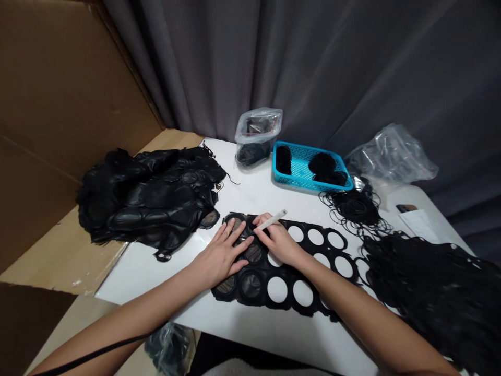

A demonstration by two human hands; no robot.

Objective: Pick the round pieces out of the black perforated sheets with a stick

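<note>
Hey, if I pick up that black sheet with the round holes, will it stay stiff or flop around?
The black sheet will probably flop, since the similar black sheets piled on the left lie slumped and folded. It likely feels light for its size, with many round holes open. The narrow strips between holes could stretch or tear if pulled hard.

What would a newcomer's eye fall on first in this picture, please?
Most likely the black sheet with round holes in the middle of the white table, where the left hand presses down and the right hand holds a white strip. The bright blue basket stands out further back, and black heaps lie left and right.
</note>
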